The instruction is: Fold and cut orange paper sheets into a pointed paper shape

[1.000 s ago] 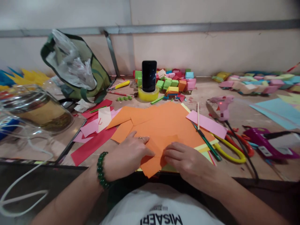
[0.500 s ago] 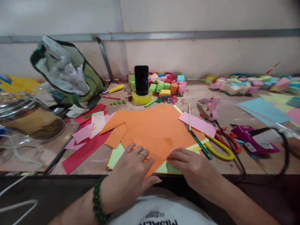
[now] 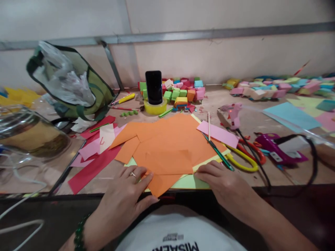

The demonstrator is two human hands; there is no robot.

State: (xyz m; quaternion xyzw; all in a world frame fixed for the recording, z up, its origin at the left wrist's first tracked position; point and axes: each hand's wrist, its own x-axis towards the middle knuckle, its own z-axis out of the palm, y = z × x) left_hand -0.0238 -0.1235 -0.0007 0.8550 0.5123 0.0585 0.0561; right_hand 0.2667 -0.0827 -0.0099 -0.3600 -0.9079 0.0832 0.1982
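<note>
A sheet of orange paper (image 3: 170, 164) lies folded over in front of me, its crease running along the near side. My left hand (image 3: 125, 190) rests at the left end of that crease, fingertips on the paper and thumb spread apart. At the opposite end, the bunched fingers of my right hand (image 3: 222, 179) hold the sheet's corner; the thumb is hidden. Larger orange sheets (image 3: 172, 132) spread out beneath, on top of light green paper (image 3: 192, 182). Close to my right hand lie a green pencil (image 3: 222, 158) and yellow-handled scissors (image 3: 244, 162).
A phone (image 3: 154, 87) stands in a tape roll (image 3: 155, 107), with folded paper blocks (image 3: 179, 94) behind it. Right of the paper are a pink glue gun (image 3: 233, 115) and a purple device (image 3: 278, 150). On the left are red strips (image 3: 90, 170), a jar (image 3: 34, 134) and a bag (image 3: 101, 89).
My left hand has slid left along the paper, uncovering the crease and a pointed orange corner. My right hand has shifted slightly right. The view has also moved a little.
</note>
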